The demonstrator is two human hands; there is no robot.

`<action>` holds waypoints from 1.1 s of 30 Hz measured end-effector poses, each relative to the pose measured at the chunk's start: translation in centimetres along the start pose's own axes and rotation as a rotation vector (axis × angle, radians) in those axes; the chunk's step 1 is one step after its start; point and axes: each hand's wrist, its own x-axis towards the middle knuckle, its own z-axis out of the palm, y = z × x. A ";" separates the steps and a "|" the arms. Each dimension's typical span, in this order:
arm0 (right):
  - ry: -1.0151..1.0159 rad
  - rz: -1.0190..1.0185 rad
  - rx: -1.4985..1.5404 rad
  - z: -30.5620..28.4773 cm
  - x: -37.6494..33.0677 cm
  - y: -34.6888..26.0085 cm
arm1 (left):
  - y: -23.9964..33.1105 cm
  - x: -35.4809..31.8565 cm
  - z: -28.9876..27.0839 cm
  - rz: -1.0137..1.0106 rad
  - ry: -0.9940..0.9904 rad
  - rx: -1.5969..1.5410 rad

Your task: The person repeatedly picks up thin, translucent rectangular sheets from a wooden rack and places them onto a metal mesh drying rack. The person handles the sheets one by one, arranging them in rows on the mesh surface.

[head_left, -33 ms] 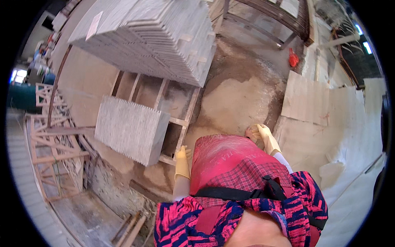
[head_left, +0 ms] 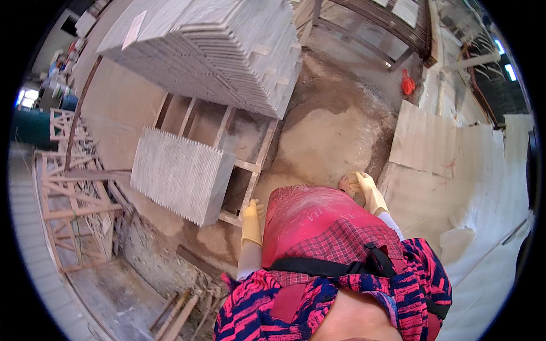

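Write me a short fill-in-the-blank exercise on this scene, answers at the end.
1. The left hand and right hand are gloved in ____.
2. The smaller grey stack lies to the ____ of the red apron.
3. The larger grey stack stands ____ from the person than the smaller one.
4. The waist belt is coloured ____.

Missing words: yellow; left; farther; black.

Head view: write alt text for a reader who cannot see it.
A person's yellow-gloved left hand and right hand hang on either side of a red apron. Ahead to the left, a large slab stack and a smaller slab stack, both grey, stand on a barred frame.
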 end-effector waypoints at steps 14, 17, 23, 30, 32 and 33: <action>-0.028 -0.028 -0.017 2.7 2.4 2.4 | -1.8 2.2 -3.2 0.027 0.039 -0.025; -0.013 -0.020 -0.010 0.7 3.7 2.2 | -1.1 -1.7 -0.2 0.099 -0.047 0.006; -0.019 -0.016 0.006 -0.9 4.6 1.5 | 0.1 -4.6 1.9 0.120 -0.113 0.006; 0.065 -0.013 0.146 -1.8 -0.6 -0.9 | 1.0 -3.8 3.8 0.017 -0.028 0.041; 0.050 -0.074 0.029 -1.4 -3.2 -2.4 | 0.2 -3.0 3.1 0.017 0.003 0.020; 0.038 -0.136 -0.106 -1.6 -4.2 -3.0 | 0.2 -2.7 3.1 0.017 0.007 0.016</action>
